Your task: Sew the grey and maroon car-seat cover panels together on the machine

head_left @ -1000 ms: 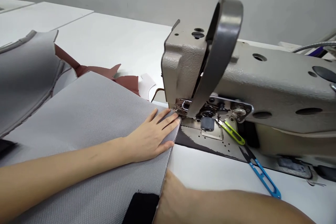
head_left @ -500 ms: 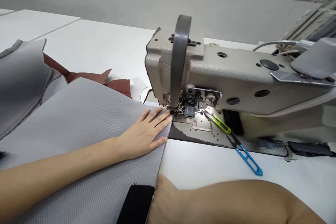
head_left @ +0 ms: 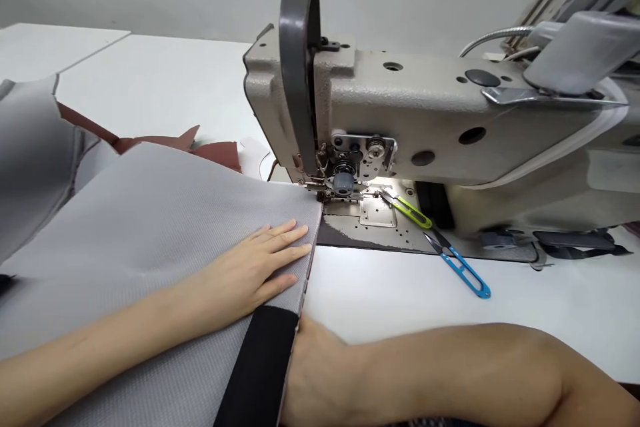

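Since a second ago the left hand [head_left: 253,265] has slid back along the grey mesh fabric [head_left: 150,227]: its fingertips were up against the presser foot [head_left: 316,188] and now lie well short of it, nearer the person. That hand rests flat, palm down, fingers spread lightly and pointing right toward the fabric's sewn edge; it pinches nothing.

The fabric panel lies on the white table [head_left: 400,293] to the left of the sewing machine [head_left: 425,120], its long axis running from the near left up to the needle area, its far right corner tucked under the presser foot. A black strip [head_left: 260,367] lies along its near edge.

The right hand [head_left: 313,373] sits at the fabric's edge by the black strip, with its fingers tucked under the cloth and out of sight, so I cannot tell how it grips.

Green thread snips [head_left: 407,210] and blue thread snips [head_left: 463,270] lie on the machine bed, points aimed toward the needle. Reddish-brown pieces [head_left: 210,150] show behind the fabric, partly covered. The needle itself is hard to make out.
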`<state>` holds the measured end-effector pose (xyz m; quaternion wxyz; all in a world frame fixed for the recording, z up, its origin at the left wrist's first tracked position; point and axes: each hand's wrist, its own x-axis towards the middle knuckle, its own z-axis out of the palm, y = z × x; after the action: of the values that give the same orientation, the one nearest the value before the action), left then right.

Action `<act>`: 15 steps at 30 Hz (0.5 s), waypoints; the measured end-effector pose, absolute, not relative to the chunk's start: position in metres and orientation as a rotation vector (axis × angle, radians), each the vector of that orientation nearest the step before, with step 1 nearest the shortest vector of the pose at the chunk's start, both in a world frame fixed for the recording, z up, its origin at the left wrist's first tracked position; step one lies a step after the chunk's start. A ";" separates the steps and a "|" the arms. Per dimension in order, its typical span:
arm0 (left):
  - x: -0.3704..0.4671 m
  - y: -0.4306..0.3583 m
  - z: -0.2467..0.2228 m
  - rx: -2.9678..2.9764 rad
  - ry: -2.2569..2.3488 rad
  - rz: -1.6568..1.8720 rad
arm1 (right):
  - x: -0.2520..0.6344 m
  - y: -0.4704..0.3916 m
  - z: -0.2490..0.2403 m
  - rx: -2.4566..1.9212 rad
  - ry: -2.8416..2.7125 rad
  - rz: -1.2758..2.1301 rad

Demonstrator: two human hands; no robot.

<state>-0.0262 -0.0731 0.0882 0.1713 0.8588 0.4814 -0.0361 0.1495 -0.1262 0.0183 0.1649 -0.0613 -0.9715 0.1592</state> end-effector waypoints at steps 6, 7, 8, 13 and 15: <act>-0.021 -0.060 0.089 2.390 1.394 -0.127 | 0.163 -0.106 0.018 -0.174 -2.610 0.495; -0.020 -0.058 0.089 2.389 1.397 -0.126 | 0.165 -0.104 0.017 -0.168 -2.602 0.496; -0.020 -0.056 0.088 2.392 1.403 -0.115 | 0.166 -0.101 0.016 -0.158 -2.598 0.490; -0.015 -0.047 0.088 2.423 1.418 -0.051 | 0.170 -0.089 0.012 -0.144 -2.611 0.482; -0.013 -0.045 0.090 2.427 1.400 -0.022 | 0.170 -0.084 0.014 -0.134 -2.624 0.523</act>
<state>-0.0128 -0.0446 0.0900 0.1693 0.8537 0.4924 -0.0078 0.1699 -0.0844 0.0144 0.2290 -0.0485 -0.9534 0.1901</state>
